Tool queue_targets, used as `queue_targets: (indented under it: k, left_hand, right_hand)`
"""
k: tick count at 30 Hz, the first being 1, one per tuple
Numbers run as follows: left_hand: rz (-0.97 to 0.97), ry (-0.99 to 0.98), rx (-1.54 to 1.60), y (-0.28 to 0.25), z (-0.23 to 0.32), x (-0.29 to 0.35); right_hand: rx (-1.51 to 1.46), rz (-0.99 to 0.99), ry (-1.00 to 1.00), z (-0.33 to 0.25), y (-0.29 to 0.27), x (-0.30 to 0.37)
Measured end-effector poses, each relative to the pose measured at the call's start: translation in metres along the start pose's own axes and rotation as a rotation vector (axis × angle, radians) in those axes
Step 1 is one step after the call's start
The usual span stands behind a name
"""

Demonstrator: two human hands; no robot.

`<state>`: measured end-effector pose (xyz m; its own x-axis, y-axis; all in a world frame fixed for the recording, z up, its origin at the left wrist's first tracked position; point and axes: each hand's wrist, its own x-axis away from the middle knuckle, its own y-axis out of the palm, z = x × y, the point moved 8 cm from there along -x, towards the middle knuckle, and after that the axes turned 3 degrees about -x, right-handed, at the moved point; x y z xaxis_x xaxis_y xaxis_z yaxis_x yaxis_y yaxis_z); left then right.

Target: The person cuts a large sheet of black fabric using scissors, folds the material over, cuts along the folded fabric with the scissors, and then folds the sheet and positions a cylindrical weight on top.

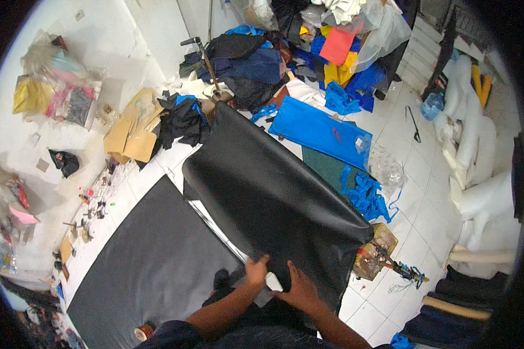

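A large black sheet (262,174), smooth and slightly shiny like leatherette, stretches from the upper middle to my hands and curves over along its right side. My left hand (256,272) is closed at the sheet's near left edge, fingers bent over it. Just to its right, my right hand (300,288) rests on the sheet with fingers stretched out and thumb apart. A small pale patch (273,283) shows between the hands. Flat on the floor to the left lies another dark grey-black sheet (157,256), with a small reel (144,332) on its near edge.
A metal rod with a crank handle (204,58) stands beyond the sheet; a worn wooden block (375,256) sits at its right end. Fabric scraps (244,64), a blue panel (320,131) and blue strips (367,198) lie behind. White rolls (466,128) line the right side.
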<state>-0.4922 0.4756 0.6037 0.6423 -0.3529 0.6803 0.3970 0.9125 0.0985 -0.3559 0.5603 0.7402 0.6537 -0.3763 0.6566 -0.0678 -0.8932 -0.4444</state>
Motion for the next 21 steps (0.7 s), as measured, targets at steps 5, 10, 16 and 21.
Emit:
queue_targets:
  k: [5,10,16,21]
  left_hand:
    - [-0.427,-0.149,0.142,-0.026,0.043,0.043]
    - [-0.455,-0.254,0.183,-0.148,0.046,0.004]
    - [-0.444,-0.01,0.559,-0.244,0.17,-0.054]
    - [-0.266,0.149,0.38,-0.362,0.223,-0.106]
  right_hand:
    - [0.125,0.383,0.322,-0.002,0.077,0.019]
    - [0.147,0.71,0.084,-0.086,0.119,0.102]
    - [0.085,0.788,0.003,-0.117,0.191,0.17]
    - [0.044,0.835,0.051,-0.083,0.283,0.193]
